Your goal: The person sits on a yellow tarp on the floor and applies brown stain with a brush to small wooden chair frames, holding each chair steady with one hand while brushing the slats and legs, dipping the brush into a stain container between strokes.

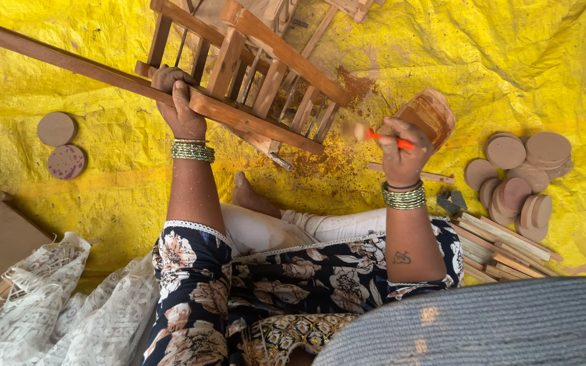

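The person sits on a yellow tarp, and the left hand is wrapped tight around a rail of the slatted wooden frame, which lies tilted across the sheet straight ahead of the knees. Over on the other side, the right hand is curled around a brush with an orange handle, its bristle end pointing toward the frame's lower corner, close to it. Just behind that hand sits a small brown container. Far right, a heap of round wooden discs rests on the tarp, with a bundle of thin wooden strips just below it. Two more discs lie apart at the left. White lace cloth bunches at the bottom left.
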`<state>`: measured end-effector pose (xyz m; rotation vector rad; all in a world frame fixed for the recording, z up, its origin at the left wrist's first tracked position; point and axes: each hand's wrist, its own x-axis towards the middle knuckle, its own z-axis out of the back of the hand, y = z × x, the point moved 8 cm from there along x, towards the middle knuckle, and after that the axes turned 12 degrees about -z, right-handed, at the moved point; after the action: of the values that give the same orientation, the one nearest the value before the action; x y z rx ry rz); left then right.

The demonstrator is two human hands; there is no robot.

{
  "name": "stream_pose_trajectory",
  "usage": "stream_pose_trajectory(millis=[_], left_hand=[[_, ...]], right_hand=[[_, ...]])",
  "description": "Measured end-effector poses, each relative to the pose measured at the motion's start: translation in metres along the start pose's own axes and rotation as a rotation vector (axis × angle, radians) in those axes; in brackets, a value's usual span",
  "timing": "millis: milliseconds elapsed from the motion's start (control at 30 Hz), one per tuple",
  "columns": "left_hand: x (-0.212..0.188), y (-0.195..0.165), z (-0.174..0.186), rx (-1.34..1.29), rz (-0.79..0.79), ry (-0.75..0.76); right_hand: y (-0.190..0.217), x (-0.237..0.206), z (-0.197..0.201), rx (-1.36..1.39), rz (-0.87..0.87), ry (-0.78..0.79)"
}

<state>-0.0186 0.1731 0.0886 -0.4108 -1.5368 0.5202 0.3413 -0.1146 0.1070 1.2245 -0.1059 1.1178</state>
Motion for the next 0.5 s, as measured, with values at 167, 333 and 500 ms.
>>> stream_pose_trajectory(millis=[167, 333, 500], left_hand=[[-0.002, 0.006, 0.002, 0.025, 0.008, -0.018], [-0.007, 0.019, 0.009, 0.003, 0.062, -0.040], [-0.011, 0.033, 0.009, -0.121, 0.108, -0.073]], right_hand=[[-0.002, -0.004, -0.035, -0.032, -0.124, 0.224], [-0.010, -0.005, -0.040, 0.076, -0.175, 0.445], [-0.016, 0.001, -0.026, 0.141, -0.195, 0.278]])
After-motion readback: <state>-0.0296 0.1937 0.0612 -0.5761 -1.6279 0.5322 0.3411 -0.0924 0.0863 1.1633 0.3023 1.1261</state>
